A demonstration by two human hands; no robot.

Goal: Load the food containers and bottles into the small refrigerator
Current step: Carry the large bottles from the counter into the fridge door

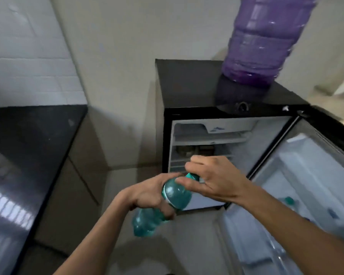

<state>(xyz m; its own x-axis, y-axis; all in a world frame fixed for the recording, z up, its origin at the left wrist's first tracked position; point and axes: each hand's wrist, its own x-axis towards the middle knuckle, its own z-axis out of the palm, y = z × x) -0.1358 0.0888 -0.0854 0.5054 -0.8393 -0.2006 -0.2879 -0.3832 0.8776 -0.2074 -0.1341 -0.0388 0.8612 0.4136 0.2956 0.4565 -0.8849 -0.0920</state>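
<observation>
A teal plastic bottle hangs tilted in front of the small black refrigerator, whose door stands open to the right. My left hand grips the bottle around its middle. My right hand pinches the bottle's neck and cap end with thumb and fingers. Inside, dark containers sit on a shelf under the freezer box. Another teal bottle cap shows in the door rack.
A large purple water jug stands on the refrigerator's top. A glossy black countertop runs along the left, with beige cabinet fronts below it. Light floor lies between the counter and the refrigerator.
</observation>
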